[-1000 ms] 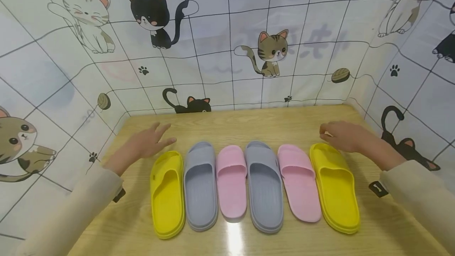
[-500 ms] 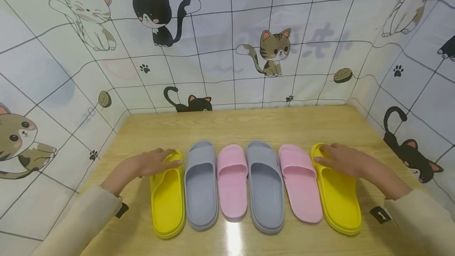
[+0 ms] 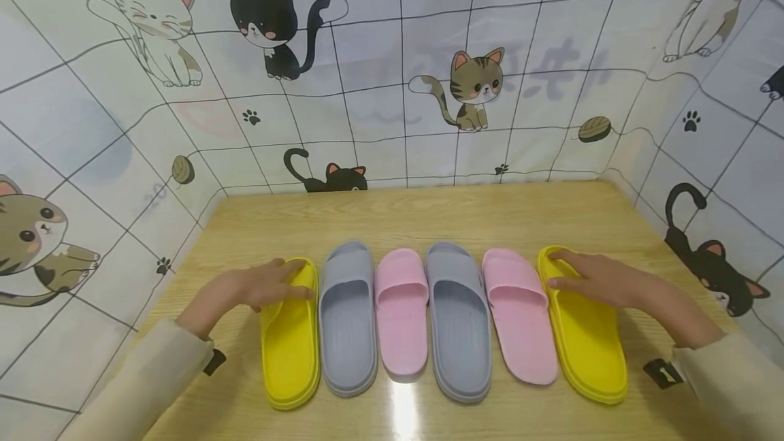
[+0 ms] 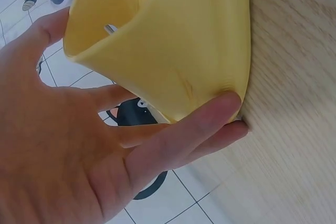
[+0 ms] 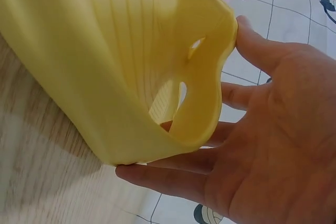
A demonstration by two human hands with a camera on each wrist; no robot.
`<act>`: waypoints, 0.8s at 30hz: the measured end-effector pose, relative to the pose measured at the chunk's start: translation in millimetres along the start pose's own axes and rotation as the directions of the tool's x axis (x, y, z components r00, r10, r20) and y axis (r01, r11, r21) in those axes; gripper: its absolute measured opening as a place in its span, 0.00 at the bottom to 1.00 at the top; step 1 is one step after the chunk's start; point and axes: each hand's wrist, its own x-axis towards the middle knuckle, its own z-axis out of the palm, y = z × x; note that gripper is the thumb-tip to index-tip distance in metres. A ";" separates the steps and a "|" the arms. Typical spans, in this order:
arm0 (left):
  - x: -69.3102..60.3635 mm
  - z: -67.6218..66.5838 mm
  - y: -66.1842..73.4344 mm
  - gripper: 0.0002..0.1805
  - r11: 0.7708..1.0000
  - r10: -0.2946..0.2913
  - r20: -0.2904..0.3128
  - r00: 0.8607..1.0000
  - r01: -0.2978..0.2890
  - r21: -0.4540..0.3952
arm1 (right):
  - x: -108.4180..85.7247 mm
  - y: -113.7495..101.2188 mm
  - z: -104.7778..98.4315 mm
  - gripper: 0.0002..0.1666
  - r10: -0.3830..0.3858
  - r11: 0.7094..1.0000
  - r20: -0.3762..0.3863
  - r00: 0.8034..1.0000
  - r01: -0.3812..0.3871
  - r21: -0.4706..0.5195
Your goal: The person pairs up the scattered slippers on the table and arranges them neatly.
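A yellow slipper (image 3: 290, 359) lies at the left end of a row, my left hand (image 3: 260, 284) over its strap end. In the left wrist view, thumb and fingers of that hand (image 4: 89, 150) span the strap of the slipper (image 4: 194, 40), touching opposite edges. At the row's right end is another yellow slipper (image 3: 593, 352), gripped at its strap end by my right hand (image 3: 606, 280). The right wrist view has the hand's (image 5: 283, 140) thumb on the rim of the slipper (image 5: 68, 66) and its fingers at the lower edge, one fingertip partly hidden behind the strap.
Between the yellow slippers lie a grey slipper (image 3: 348, 339), a pink slipper (image 3: 401, 335), a second grey slipper (image 3: 461, 339) and a second pink slipper (image 3: 525, 339). The wooden table (image 3: 416, 213) meets a cat-patterned sheet (image 3: 373, 114) behind and at both sides.
Both hands have come down from above and behind the row onto the strap ends of the two yellow slippers. The slippers lie in the same arrangement.
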 end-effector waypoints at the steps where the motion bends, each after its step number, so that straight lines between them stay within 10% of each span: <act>1: 0.9 -0.2 -0.5 0.52 1.000 0.003 -0.001 1.000 -0.003 -0.005 | 0.3 0.6 0.1 0.44 -0.002 1.000 -0.006 1.000 0.002 -0.002; 24: 24.4 -21.4 -10.2 0.51 0.998 -0.002 0.010 1.000 0.003 -0.056 | 26.0 27.2 -11.9 0.41 -0.001 0.999 -0.056 0.998 0.003 0.043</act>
